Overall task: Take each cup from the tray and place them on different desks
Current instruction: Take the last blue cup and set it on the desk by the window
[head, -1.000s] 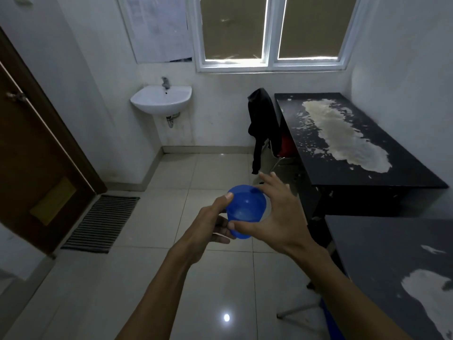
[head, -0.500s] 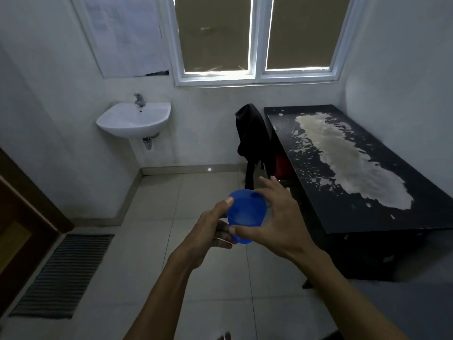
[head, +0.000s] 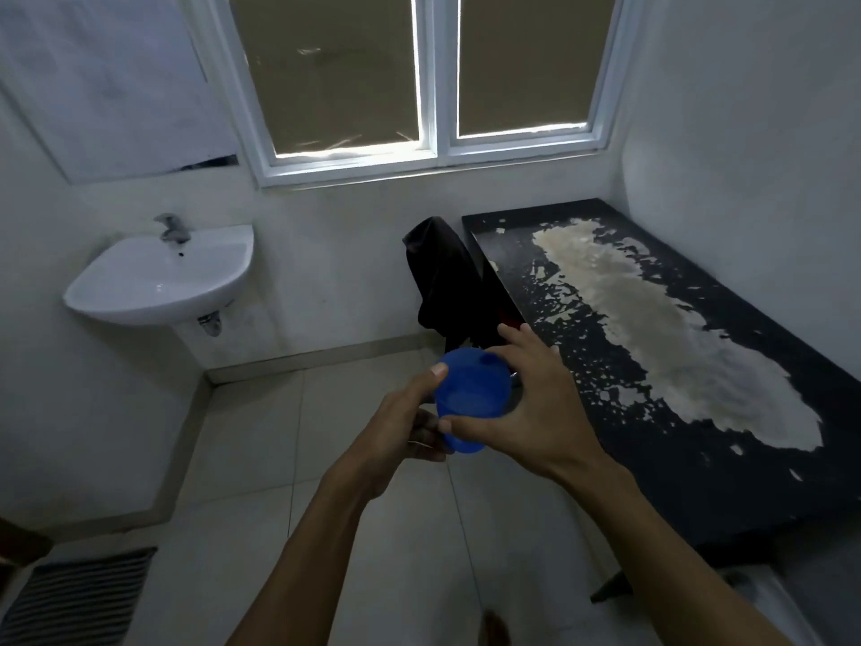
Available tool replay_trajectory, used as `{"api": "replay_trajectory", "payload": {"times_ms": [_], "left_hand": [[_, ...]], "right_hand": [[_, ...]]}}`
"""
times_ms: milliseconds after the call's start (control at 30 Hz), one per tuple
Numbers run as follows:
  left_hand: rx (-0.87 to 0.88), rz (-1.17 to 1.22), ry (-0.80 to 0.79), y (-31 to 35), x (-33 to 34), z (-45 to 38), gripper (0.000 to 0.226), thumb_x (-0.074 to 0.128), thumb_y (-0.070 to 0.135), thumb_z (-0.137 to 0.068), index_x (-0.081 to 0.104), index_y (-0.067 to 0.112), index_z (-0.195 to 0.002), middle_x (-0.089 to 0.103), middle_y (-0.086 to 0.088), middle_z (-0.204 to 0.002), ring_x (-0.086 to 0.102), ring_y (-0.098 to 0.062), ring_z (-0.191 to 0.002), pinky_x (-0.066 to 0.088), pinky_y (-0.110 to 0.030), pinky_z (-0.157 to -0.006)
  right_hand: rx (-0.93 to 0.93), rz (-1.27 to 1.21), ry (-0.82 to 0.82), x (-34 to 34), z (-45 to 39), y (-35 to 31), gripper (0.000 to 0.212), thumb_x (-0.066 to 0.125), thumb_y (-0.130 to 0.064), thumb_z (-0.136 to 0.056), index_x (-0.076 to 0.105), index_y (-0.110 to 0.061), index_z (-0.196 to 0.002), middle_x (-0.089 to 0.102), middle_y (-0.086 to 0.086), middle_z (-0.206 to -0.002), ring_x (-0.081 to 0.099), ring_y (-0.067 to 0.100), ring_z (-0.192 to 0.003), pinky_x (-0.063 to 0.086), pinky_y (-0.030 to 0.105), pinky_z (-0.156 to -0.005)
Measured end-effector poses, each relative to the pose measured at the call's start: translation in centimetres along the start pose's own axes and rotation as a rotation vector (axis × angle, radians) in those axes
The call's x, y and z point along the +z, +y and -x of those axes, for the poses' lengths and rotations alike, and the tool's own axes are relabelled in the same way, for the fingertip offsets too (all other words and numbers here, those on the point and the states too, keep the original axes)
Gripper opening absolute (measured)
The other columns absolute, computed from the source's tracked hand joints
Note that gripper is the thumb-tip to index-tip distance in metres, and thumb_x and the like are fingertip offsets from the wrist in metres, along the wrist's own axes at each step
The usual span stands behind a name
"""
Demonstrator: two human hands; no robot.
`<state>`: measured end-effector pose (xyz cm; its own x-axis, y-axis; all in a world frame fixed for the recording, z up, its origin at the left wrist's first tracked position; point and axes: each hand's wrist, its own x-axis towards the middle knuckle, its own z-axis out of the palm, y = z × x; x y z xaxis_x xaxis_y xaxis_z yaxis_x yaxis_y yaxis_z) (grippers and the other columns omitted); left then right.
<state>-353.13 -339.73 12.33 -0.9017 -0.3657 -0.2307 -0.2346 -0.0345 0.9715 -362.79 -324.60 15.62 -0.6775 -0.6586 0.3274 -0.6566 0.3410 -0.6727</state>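
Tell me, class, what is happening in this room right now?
A person holds a blue cup in front of them with both hands: the left hand grips it from the left side, thumb on the rim, and the right hand pinches it from the right. The cup is above the tiled floor, not yet set down. The nearest desk is the black desk at right, its top badly worn with pale patches. A white sink hangs on the wall at left.
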Motion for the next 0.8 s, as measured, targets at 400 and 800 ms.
{"api": "replay_trajectory", "payload": {"times_ms": [400, 800], "left_hand": [[-0.036, 0.002, -0.098, 5.5, -1.7, -22.4, 0.062, 0.053, 0.078, -0.070, 0.069, 0.030, -0.106, 0.073, -0.017, -0.091, 0.070, -0.028, -0.078, 0.059, -0.040, -0.076], [-0.041, -0.031, -0.248, 9.6, 1.2, -40.9, 0.054, 0.052, 0.079, -0.070, 0.072, 0.038, -0.098, 0.074, -0.015, -0.092, 0.070, -0.025, -0.078, 0.058, -0.042, -0.078]], "right_hand": [[0.071, -0.010, 0.104, 0.5, -19.1, 10.4, 0.086, 0.075, -0.068, -0.048, 0.061, -0.022, -0.120, 0.043, -0.001, -0.148, 0.024, 0.006, -0.139, 0.024, 0.054, -0.116], [0.204, 0.020, 0.192, -2.5, -31.7, 19.7, 0.090, 0.082, -0.062, -0.048, 0.057, -0.022, -0.125, 0.045, -0.002, -0.147, 0.028, 0.010, -0.140, 0.026, 0.040, -0.117]]}}
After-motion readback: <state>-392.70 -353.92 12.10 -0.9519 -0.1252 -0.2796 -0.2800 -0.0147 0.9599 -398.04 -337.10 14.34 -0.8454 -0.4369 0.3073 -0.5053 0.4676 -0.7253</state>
